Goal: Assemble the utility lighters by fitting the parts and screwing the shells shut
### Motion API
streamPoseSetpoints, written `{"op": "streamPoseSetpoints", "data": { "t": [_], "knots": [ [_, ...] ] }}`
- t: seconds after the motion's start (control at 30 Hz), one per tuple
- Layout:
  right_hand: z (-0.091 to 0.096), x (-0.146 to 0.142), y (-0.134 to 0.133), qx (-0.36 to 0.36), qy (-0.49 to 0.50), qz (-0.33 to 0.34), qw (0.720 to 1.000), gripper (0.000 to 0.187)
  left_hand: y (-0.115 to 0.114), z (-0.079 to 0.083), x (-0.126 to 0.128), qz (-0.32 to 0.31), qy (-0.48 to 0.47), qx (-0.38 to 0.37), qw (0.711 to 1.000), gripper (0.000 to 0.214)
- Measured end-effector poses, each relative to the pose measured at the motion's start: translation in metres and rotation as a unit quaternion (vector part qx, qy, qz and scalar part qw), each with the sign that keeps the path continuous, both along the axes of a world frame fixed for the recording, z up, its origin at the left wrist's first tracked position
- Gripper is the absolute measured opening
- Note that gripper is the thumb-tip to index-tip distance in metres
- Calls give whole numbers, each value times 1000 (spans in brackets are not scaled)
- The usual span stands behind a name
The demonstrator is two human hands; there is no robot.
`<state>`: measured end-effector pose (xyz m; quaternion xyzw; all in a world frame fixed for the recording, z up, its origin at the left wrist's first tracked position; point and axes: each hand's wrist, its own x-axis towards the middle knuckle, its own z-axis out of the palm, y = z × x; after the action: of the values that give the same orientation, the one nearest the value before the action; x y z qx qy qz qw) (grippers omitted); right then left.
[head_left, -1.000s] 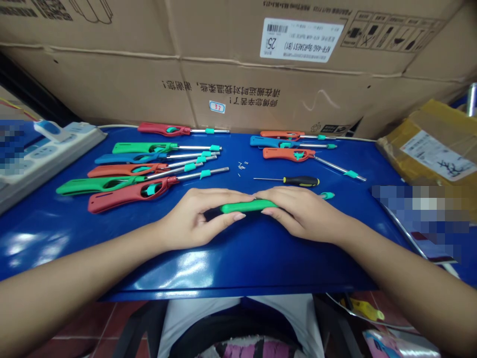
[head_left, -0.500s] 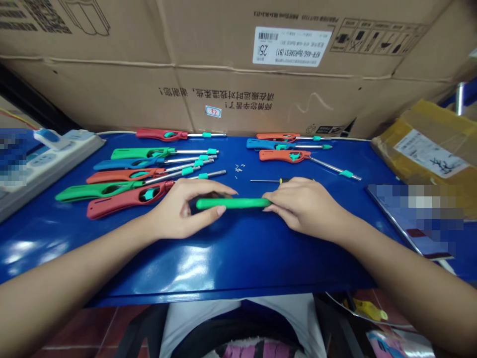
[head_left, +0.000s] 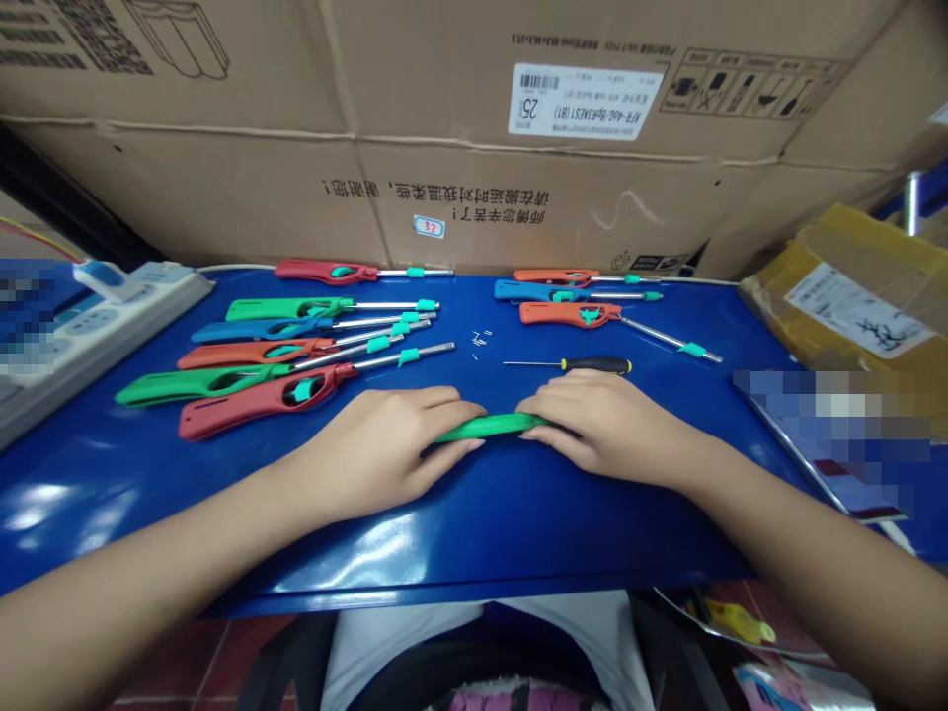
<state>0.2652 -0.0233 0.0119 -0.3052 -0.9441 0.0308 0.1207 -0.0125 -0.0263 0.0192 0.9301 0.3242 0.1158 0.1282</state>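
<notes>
The green lighter (head_left: 493, 427) lay low on the blue table (head_left: 444, 538), in the middle, close to the person. Its long side ran from left to right, almost level. The left end sat a little nearer to the person than the right end. Both ends were hidden under the hands, so I could not tell which end was the tip.

The left hand (head_left: 385, 449) was curled around the left end, with the thumb under and the fingers over. The right hand (head_left: 599, 420) was closed over the right end. Only a short green bit showed between them.

A black screwdriver (head_left: 585, 364) lay just behind the right hand, also left to right, with its thin metal point to the left. Some tiny metal bits (head_left: 480, 339) lay a little farther back. A red lighter (head_left: 259, 397) was near the left hand, the nearest one in a row of lighters (head_left: 296, 331) with their tips pointing right. Three more lighters (head_left: 570, 296) lay at the back right.

A big cardboard box (head_left: 222, 188) stood like a wall along the far edge. The table between the hands and the near edge was bare and shiny.
</notes>
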Motion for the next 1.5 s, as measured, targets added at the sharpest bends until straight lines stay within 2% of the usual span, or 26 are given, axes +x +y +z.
{"op": "streamPoseSetpoints", "data": {
  "t": [0.07, 0.2, 0.4, 0.6, 0.73, 0.87, 1.0, 1.1, 1.27, 1.4, 1.5],
  "knots": [
    [3, 3, 3, -19, 6, -11, 1000, 24, 5, 1, -4, -12, -20, -4, 1000, 32],
    [13, 17, 13, -6, 6, -36, 999, 30, 22, 3, -17, -48, -51, -2, 998, 29],
    [27, 36, 21, 7, -14, -81, 997, 24, 39, 8, -31, -18, -65, 39, 997, 27],
    [28, 48, 30, 30, -4, -130, 991, 17, 44, 18, -36, -8, -87, 65, 994, 26],
    [27, 49, 32, 17, 4, -85, 996, 21, 44, 17, -37, -16, -93, 75, 993, 25],
    [22, 32, 23, -17, -12, -34, 999, 28, 36, 7, -30, -33, -84, 100, 991, 26],
    [9, 9, 10, -40, -31, -25, 998, 32, 24, -4, -18, -61, -68, 151, 984, 28],
    [3, 3, 7, -43, -17, -20, 999, 32, 19, -7, -13, -64, -62, 178, 980, 29],
    [5, 10, 11, -21, 9, -62, 998, 30, 23, -6, -16, -41, -85, 147, 985, 29],
    [2, 10, 12, 24, -10, -36, 999, 29, 22, -7, -15, -52, -113, 98, 987, 28],
    [-5, 8, 10, 27, -23, -23, 999, 30, 18, -9, -12, -60, -106, 87, 989, 27]
  ]
}}
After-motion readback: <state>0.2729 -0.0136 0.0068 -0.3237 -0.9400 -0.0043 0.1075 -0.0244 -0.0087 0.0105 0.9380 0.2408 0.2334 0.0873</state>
